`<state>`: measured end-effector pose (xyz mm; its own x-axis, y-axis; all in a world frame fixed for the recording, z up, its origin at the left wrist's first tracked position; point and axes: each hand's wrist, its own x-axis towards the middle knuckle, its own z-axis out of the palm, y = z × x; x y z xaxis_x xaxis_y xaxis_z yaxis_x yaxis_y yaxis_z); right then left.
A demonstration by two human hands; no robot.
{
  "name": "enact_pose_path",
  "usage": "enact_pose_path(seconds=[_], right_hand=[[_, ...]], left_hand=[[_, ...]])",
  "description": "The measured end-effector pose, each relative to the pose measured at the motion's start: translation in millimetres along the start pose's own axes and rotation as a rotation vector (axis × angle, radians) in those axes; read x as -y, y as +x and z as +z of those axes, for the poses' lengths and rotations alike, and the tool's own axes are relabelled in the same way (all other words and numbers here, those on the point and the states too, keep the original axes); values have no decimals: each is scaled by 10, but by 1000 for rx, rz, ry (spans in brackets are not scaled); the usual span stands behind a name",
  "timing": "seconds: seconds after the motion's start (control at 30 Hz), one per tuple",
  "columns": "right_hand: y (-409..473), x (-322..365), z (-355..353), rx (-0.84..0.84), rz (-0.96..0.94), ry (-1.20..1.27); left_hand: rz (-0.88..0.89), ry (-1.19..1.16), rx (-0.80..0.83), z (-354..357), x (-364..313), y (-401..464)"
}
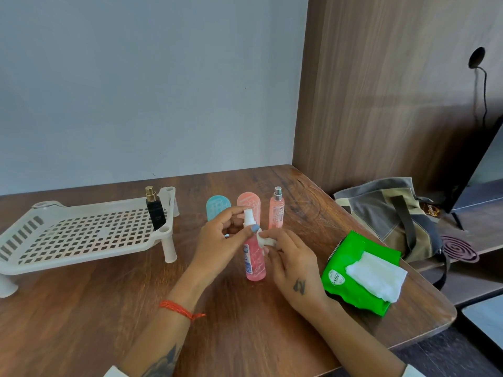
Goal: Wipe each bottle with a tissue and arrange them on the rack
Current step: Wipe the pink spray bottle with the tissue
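A tall pink spray bottle (255,261) with a white nozzle stands upright on the wooden table (81,308). My left hand (217,240) grips its neck just under the nozzle. My right hand (291,261) pinches a small crumpled white tissue (265,240) against the bottle's shoulder. Behind it stand a blue bottle (216,207), a peach bottle (250,203) and a slim pink bottle with a silver top (277,210). A black bottle with a gold cap (155,212) stands on the white perforated rack (81,238) at the left.
A green tissue pack (351,270) with white tissues pulled out (377,274) lies at the table's right edge. Beyond that edge lie a grey-and-tan bag (386,210) and a purple coil (460,247). A wall and a wood panel close the back.
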<state>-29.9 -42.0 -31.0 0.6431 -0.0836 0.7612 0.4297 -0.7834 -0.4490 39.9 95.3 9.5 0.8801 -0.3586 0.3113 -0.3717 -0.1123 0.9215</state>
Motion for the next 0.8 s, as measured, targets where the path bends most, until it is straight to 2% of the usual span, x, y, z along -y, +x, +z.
enact_pose_path(seconds=[0.1, 0.17, 0.27, 0.37, 0.47, 0.73, 0.8], right_hand=[[15, -30, 12, 5, 98, 54], [14, -20, -1, -49, 102, 48], [-3, 27, -43, -125, -2, -16], [-31, 66, -38, -72, -134, -144], [-36, 69, -12, -12, -170, -207], [6, -7, 6, -41, 124, 35], [13, 5, -10, -88, 121, 34]], left_hand=[[0, -3, 6, -1, -6, -9], [2, -6, 4, 4, -6, -8], [7, -12, -3, 0, -1, -3], [9, -24, -11, -5, 5, -1], [4, -28, -7, -7, 3, 3], [-1, -28, -8, -10, 3, 0], [0, -32, -7, -14, 7, 1]])
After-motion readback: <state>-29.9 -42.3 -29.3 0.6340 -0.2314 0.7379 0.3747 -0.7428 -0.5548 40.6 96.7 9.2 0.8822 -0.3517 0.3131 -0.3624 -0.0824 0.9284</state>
